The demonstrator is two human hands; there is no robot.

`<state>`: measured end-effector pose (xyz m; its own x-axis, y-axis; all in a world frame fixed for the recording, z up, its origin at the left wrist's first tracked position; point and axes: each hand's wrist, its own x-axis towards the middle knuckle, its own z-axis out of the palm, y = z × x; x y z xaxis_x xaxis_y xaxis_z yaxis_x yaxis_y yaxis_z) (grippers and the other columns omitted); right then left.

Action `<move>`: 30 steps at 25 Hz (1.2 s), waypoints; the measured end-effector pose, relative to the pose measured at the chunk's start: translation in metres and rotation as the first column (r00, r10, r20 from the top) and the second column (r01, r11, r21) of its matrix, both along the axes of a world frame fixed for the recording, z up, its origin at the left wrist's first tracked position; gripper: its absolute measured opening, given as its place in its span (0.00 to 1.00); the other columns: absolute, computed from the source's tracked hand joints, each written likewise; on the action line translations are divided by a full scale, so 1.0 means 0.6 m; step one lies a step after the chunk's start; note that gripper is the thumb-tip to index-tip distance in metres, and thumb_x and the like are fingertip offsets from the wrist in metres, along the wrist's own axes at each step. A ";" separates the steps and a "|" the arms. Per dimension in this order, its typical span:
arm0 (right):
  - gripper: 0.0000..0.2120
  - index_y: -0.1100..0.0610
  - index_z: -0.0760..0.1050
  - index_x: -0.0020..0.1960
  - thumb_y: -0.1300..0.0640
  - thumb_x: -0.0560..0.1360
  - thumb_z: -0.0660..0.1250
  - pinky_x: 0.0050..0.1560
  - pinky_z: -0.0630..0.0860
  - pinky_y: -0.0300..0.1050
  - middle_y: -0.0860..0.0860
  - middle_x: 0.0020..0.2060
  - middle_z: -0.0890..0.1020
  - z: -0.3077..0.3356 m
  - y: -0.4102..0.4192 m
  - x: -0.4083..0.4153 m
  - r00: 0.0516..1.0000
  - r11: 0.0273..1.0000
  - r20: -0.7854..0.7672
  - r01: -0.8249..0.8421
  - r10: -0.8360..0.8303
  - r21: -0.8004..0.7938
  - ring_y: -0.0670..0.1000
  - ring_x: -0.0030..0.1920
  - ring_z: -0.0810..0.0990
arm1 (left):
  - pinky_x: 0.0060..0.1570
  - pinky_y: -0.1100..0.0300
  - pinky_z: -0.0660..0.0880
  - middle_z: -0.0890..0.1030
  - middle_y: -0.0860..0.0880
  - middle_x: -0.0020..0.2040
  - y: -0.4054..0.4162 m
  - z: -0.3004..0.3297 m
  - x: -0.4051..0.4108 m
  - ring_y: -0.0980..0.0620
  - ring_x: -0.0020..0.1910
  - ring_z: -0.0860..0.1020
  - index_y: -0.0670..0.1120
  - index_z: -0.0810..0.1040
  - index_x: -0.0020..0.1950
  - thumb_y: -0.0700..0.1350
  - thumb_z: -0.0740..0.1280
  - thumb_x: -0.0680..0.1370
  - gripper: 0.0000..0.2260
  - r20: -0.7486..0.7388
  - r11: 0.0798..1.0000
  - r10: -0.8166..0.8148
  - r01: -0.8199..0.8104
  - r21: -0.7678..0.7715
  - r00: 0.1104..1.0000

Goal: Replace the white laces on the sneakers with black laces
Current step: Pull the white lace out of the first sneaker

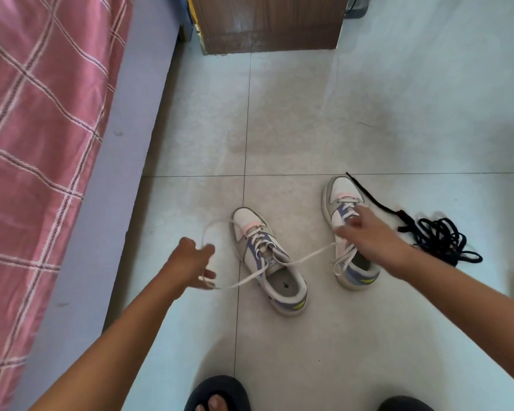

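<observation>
On the tiled floor [309, 114], beside the bed [42, 129], two sneakers [269, 259] stood side by side, toes away from me. My right hand [368, 235] rested over the right sneaker [349, 232], its grasp unclear; my left hand [195, 259] pinched a white lace [306, 258] stretched between them. The black laces [436, 235] lay heaped right of the sneakers.

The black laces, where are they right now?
The black laces lie in a loose heap on the floor tiles at the right of the head view, just right of the right sneaker, untouched by either hand.
</observation>
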<state>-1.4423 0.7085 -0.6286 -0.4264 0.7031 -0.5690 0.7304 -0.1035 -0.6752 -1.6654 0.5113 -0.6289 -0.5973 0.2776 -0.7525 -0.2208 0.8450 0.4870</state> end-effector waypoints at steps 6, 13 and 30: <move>0.11 0.56 0.64 0.53 0.50 0.77 0.61 0.42 0.67 0.45 0.55 0.45 0.76 -0.049 -0.099 -0.044 0.800 0.823 0.257 -0.568 0.542 0.031 0.55 0.45 0.76 | 0.31 0.58 0.62 0.71 0.48 0.32 0.048 -0.045 0.071 0.48 0.35 0.71 0.46 0.66 0.31 0.51 0.58 0.80 0.18 -0.338 0.816 -0.573 0.560 -0.148 0.747; 0.13 0.58 0.61 0.55 0.51 0.77 0.60 0.39 0.67 0.47 0.59 0.47 0.78 -0.079 -0.107 -0.062 0.684 0.710 0.425 -0.693 0.593 0.125 0.60 0.46 0.77 | 0.36 0.59 0.65 0.80 0.39 0.43 0.095 -0.072 0.069 0.42 0.44 0.78 0.44 0.70 0.34 0.45 0.62 0.79 0.14 -0.331 0.697 -0.704 0.700 -0.153 0.628; 0.15 0.57 0.58 0.50 0.57 0.73 0.64 0.34 0.66 0.46 0.55 0.37 0.75 -0.089 -0.092 0.040 0.826 0.864 0.355 -0.496 0.438 0.087 0.56 0.37 0.73 | 0.31 0.58 0.75 0.76 0.42 0.38 0.062 -0.069 -0.059 0.49 0.31 0.74 0.41 0.73 0.50 0.38 0.59 0.80 0.05 0.092 0.967 0.167 -0.182 0.178 0.982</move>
<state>-1.4184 0.6533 -0.6822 -0.5477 0.5617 -0.6201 0.8360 0.3976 -0.3782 -1.7005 0.5482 -0.6702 -0.5917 0.3128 -0.7430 -0.3992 0.6870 0.6072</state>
